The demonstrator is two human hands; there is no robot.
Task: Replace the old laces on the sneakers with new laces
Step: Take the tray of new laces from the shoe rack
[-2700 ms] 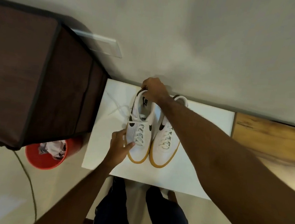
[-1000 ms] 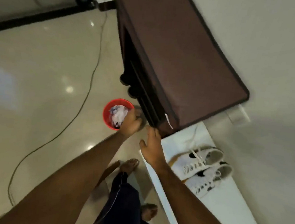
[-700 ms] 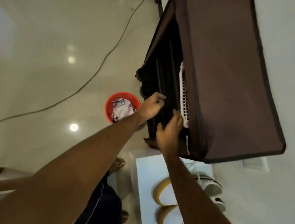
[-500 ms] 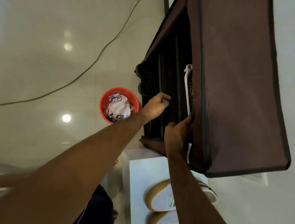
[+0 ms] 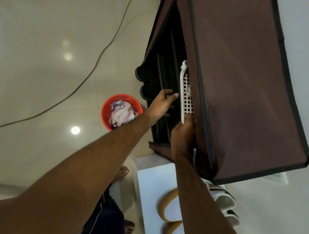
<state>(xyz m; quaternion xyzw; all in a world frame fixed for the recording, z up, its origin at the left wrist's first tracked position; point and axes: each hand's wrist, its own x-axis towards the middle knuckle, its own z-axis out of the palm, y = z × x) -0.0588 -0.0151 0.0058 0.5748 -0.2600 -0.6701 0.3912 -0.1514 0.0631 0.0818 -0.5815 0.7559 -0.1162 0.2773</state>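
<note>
The two white sneakers with gum soles [image 5: 171,205] stand side by side on a white table [image 5: 152,180] at the lower right, partly hidden by my right forearm. A white plastic lattice basket [image 5: 186,99] sticks out from under the top of a brown fabric shoe rack [image 5: 237,83]. My right hand [image 5: 182,136] grips the basket's near end, its fingers tucked under the rack's cover. My left hand [image 5: 163,102] reaches in beside it, fingertips at the basket's long rim. Something white lies in the basket; I cannot tell what.
A red bin [image 5: 121,112] full of crumpled paper stands on the glossy tiled floor left of the rack. Dark shoes [image 5: 145,82] sit on a lower shelf. A cable [image 5: 90,74] runs across the floor. My bare feet are below.
I turned from the sneakers to the shoe rack. The white basket has slid further out of the rack in my right hand. My left hand moved from the rack's bar to the basket's rim.
</note>
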